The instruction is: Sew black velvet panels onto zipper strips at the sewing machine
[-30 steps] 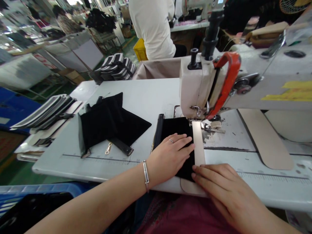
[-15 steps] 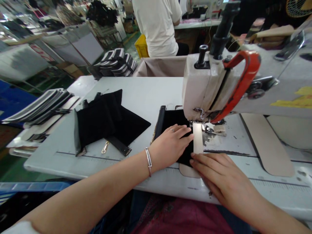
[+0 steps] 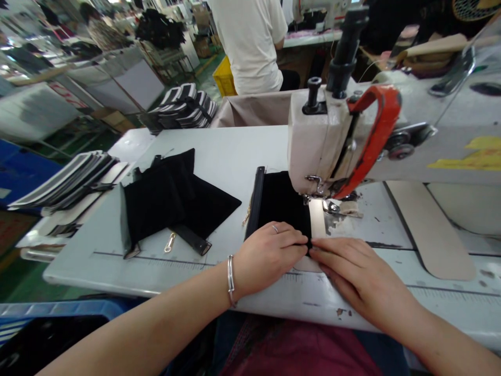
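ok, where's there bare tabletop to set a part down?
Widest: far tabletop between the loose black pieces and the sewing machine. Smaller: front right, between right hand and tan panel. Crowded: in front of the machine, left hand on black fabric, right hand at tan strip.

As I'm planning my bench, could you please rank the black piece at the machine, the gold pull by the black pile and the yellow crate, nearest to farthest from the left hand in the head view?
1. Black piece: touching, under the left hand.
2. Gold pull: left, on the table.
3. Yellow crate: beyond the table.
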Motion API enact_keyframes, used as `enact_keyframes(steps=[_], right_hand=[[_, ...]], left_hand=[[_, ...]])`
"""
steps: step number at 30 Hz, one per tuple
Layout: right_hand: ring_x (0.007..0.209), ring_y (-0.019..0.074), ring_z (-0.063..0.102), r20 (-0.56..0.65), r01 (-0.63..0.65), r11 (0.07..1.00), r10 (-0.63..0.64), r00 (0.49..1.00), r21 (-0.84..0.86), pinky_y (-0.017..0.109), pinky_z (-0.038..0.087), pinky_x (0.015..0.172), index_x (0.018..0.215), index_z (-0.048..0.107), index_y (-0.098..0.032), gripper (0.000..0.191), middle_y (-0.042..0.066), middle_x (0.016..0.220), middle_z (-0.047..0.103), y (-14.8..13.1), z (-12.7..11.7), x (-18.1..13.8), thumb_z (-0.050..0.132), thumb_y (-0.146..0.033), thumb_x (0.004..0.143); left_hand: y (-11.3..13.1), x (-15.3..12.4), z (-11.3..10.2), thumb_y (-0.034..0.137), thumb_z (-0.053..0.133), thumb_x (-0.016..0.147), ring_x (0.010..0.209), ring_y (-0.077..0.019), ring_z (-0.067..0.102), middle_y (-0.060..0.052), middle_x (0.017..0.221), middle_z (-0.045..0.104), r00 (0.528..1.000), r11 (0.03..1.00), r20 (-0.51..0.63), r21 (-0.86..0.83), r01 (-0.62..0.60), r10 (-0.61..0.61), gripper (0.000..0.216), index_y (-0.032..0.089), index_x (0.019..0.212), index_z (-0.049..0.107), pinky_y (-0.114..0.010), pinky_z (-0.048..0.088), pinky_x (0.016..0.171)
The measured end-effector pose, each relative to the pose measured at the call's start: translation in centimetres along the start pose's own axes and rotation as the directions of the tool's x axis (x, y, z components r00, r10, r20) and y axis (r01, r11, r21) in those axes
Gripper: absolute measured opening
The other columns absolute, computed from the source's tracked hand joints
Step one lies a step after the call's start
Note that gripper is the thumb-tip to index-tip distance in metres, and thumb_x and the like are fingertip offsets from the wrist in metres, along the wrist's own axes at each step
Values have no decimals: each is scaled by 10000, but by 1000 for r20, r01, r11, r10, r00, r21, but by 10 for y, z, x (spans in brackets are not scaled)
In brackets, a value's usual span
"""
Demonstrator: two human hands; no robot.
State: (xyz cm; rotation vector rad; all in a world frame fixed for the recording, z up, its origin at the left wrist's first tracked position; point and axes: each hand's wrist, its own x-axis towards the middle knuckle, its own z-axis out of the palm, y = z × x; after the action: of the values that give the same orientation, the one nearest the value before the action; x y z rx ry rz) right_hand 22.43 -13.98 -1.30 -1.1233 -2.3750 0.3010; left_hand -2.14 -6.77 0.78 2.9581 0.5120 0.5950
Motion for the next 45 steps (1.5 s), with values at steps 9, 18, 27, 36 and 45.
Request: enact_keyframes(steps=[9,18,27,36,45], right_hand=[[1277,256,565,28,25,998,-23,999,-52,474,523,1024,1405,564,-213,440,83,1431,598,2,-2,3,486,-124,981],[1274,256,564,62,43,991,-36,997,-126,477,522,1012,1446,523,-185,452,93,1454,576,9,-5,14,475,-137,999],[1241,267,587,51,21,988,-13,999,-153,475,502,1009,1429,552,-205,397,106,1412,604,13,-6,21,496,-232,1037],[1248,276,564,62,-1,979,14,998,-203,482,470,1024,1424,528,-182,401,82,1433,586,21,-7,31,511,-284,1036],[1251,302,557,66,-13,963,32,997,-271,470,469,960,1445,498,-167,444,94,1481,548,29,-6,39,474,-364,1048]], left_hand=[[-2,1,-3,176,441,1051,1113,-164,661,-58,1122,743,999,999,23,-42,-23,24,257,165,1054,698,-343,534,1048],[-15,9,-1,147,490,1023,1152,-201,655,-55,1210,727,996,999,72,-16,46,-45,214,146,1098,689,-372,544,1018],[-32,21,3,130,530,995,1130,-216,663,-63,1209,721,994,998,89,31,56,-59,178,130,1049,700,-374,552,995],[-44,32,4,157,566,999,1051,-193,661,-51,1152,718,990,992,87,72,103,-110,152,156,1075,698,-347,546,978],[-55,37,14,118,591,975,1036,-181,668,-31,1088,727,986,984,3,73,165,-166,127,159,1006,707,-323,543,984]])
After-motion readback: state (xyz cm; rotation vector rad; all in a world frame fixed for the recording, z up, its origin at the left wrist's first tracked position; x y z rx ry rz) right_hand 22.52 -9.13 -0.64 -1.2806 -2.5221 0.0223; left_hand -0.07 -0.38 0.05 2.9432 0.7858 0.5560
